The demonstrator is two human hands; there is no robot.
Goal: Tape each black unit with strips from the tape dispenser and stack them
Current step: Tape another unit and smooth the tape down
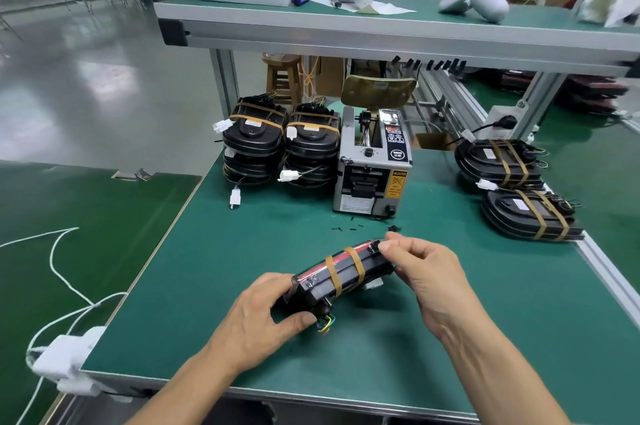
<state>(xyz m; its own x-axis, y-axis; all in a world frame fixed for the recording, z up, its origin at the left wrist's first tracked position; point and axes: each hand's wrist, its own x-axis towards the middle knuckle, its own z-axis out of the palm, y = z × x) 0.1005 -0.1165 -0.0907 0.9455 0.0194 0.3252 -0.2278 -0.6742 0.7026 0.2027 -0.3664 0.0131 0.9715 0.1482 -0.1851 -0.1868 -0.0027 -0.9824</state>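
We held the black unit (pixel 341 280) at table (pixel 214 251) centre, left hand (pixel 263 317) gripping its end, right hand (pixel 420 267) pinching the other. Two tape strips (pixel 346 270) were on. Taped stacks (pixel 280 140) stood at eleven o'clock beside the tape dispenser (pixel 372 161); stacking remained.

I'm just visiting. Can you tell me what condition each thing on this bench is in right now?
Black unit: tilted on edge, two tape strips around it, held at both ends.
Left hand: grips the unit's near end.
Right hand: pinches the unit's far end.
Tape dispenser: upright, untouched.
Left stacks: two piles of taped units.
Right units: taped, lying flat.
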